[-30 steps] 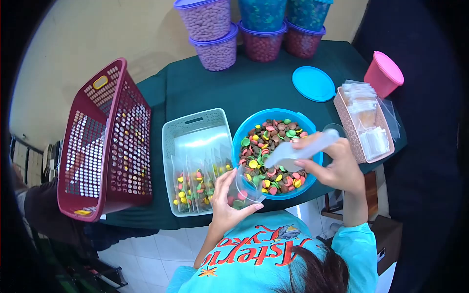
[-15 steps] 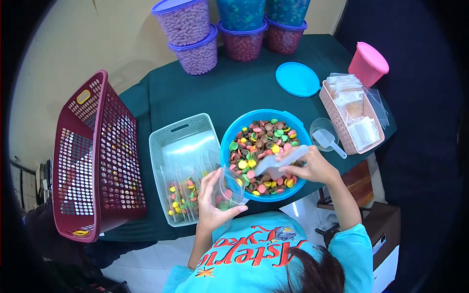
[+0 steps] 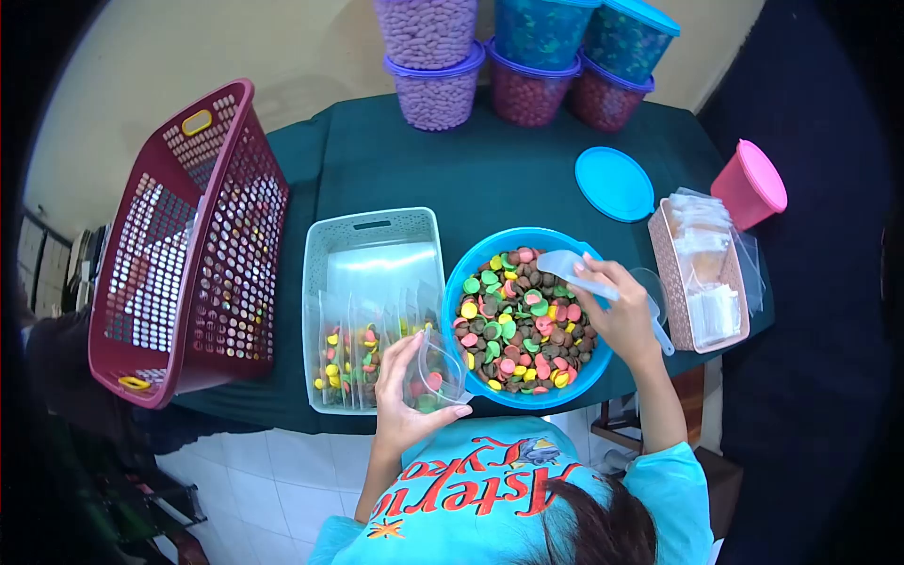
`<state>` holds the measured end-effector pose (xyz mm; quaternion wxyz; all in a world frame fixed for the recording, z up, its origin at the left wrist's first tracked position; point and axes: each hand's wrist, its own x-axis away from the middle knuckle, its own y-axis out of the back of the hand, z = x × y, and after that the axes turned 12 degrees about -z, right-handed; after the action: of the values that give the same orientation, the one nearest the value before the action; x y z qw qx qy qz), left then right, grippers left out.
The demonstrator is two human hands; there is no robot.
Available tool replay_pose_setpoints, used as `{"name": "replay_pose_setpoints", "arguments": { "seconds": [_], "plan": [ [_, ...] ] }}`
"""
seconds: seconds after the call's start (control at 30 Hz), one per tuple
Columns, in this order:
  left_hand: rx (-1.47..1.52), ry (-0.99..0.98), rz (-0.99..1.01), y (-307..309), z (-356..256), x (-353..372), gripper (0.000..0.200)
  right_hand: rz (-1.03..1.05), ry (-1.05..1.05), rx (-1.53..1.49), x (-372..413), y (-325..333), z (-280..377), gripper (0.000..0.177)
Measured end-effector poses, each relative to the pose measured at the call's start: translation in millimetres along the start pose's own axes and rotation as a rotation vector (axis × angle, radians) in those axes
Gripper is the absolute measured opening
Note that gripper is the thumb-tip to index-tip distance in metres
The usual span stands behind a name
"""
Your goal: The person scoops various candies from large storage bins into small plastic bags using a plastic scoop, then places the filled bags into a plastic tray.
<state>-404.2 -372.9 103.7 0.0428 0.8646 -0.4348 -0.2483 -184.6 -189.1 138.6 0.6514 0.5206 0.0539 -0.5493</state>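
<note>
In my left hand [image 3: 400, 391] is a clear plastic bag [image 3: 438, 367], its mouth held open, with a few coloured discs at the bottom. My right hand [image 3: 623, 306] grips a translucent scoop [image 3: 563, 266] over the upper right part of a blue basin [image 3: 449, 363]. Brown, pink, green and yellow candy discs [image 3: 513, 331] fill that basin. What the scoop contains is hard to make out. Left of the bag stands a pale green basket [image 3: 314, 282], where several filled clear bags [image 3: 356, 367] stand in a row.
A tall maroon laundry basket [image 3: 226, 235] stands at the left. Lidded tubs of sweets [image 3: 438, 99] are stacked at the back. On the right are a blue lid [image 3: 614, 184], a pink tub [image 3: 744, 193], a basket of empty bags [image 3: 664, 264], and a second scoop [image 3: 662, 336] by a clear bowl.
My right hand has moved the scoop from low in the candies to the basin's upper right. My left hand still holds the bag beside the basin. The camera view has shifted.
</note>
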Motion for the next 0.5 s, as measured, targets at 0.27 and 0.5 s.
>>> {"name": "replay_pose_setpoints", "arguments": {
  "seconds": [0.27,0.5],
  "plan": [
    [-0.045,0.012,-0.078,-3,-7,8,0.091,-0.013,-0.066,-0.113,14,22,10,0.015],
    [0.018,0.172,-0.097,-7,-15,11,0.095,0.132,-0.435,-0.247,20,13,28,0.014]
  ]
}}
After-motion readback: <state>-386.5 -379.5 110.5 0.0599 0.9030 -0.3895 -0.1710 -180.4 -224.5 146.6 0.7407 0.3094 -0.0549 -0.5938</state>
